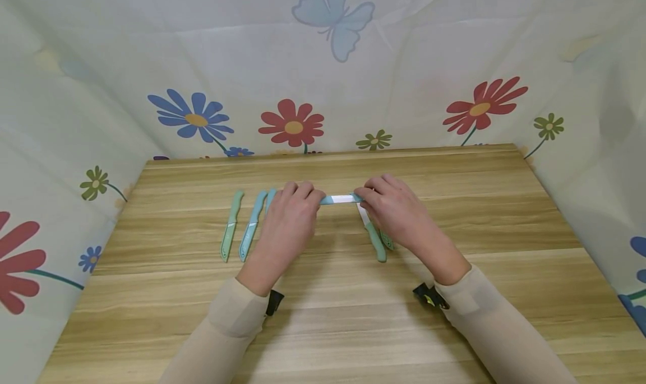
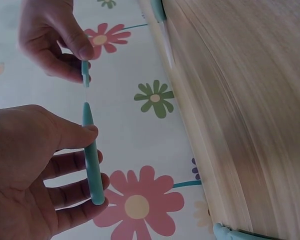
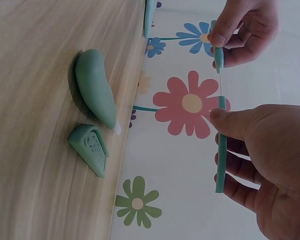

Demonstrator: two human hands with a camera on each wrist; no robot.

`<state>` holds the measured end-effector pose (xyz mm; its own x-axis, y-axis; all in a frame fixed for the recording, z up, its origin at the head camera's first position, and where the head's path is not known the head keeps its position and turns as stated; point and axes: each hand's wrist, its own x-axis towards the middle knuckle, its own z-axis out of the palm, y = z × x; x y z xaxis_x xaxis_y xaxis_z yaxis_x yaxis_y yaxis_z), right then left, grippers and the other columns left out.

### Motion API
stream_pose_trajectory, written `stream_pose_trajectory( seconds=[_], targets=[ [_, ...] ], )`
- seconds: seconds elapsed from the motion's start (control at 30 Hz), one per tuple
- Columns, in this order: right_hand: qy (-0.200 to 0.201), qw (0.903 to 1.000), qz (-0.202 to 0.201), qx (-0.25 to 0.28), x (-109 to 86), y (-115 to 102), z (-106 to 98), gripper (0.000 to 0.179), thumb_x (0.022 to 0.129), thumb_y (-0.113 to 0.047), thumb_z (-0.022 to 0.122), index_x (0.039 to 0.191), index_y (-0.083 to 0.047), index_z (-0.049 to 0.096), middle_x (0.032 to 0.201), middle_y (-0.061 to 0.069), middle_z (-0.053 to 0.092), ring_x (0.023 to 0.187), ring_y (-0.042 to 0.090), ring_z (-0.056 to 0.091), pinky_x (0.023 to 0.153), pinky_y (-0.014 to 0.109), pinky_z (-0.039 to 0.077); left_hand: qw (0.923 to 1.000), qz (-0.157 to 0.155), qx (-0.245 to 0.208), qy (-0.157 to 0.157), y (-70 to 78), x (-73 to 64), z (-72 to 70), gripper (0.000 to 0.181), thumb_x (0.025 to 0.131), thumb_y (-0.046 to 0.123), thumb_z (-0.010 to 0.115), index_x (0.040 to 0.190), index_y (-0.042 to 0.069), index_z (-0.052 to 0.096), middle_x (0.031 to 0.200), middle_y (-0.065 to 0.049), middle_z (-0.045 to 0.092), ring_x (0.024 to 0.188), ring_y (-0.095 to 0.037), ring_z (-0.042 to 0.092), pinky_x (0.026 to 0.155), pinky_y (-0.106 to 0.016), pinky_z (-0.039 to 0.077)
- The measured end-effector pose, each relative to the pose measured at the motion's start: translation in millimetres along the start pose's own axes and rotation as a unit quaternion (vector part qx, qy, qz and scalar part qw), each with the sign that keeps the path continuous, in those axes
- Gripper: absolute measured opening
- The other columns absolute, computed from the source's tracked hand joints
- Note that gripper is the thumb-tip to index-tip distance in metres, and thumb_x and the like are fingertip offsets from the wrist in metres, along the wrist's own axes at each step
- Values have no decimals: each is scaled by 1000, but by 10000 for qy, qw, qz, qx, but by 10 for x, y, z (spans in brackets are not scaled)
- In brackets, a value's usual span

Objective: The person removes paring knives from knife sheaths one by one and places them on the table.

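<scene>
Altogether, five knives can be counted: one blue knife [image 1: 342, 199] between the hands, a sheathed green knife [image 1: 231, 227] and two more blue ones [image 1: 252, 227] in a row on the left of the table [image 1: 484, 204], and a bare green knife [image 1: 376, 243] on the right. Two covers are off their blades: a blue cover [image 3: 221, 155] and a green cover [image 1: 386, 240]. Only the head view shows the whole row, its third knife partly hidden behind the left hand [image 1: 290, 213]. The left wrist view reveals the held handle's full length along the fingers; the right wrist view shows the green cover's cut-out pattern. The left hand grips the blue knife's handle, while the right hand [image 1: 396, 210] pinches the blue cover. The white blade spans the gap between them, above the table.
</scene>
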<state>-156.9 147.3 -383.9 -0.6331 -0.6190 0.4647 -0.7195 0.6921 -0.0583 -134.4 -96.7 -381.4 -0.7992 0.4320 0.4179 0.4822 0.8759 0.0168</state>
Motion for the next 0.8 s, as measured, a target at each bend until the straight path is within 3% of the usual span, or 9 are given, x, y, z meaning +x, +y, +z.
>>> stream_pose_trajectory(
  seconds=[0.8],
  targets=[
    [-1,10000,42,55,0,11,-29,28,93,-7,83,120,-3,77,110,12,71,100,30,63,86,40,56,9999,-91,-86,-66,-30,1,-13,15,101,9,72,115,6,76,104,-7,66,95,-29,58,78,-39,55]
  ],
)
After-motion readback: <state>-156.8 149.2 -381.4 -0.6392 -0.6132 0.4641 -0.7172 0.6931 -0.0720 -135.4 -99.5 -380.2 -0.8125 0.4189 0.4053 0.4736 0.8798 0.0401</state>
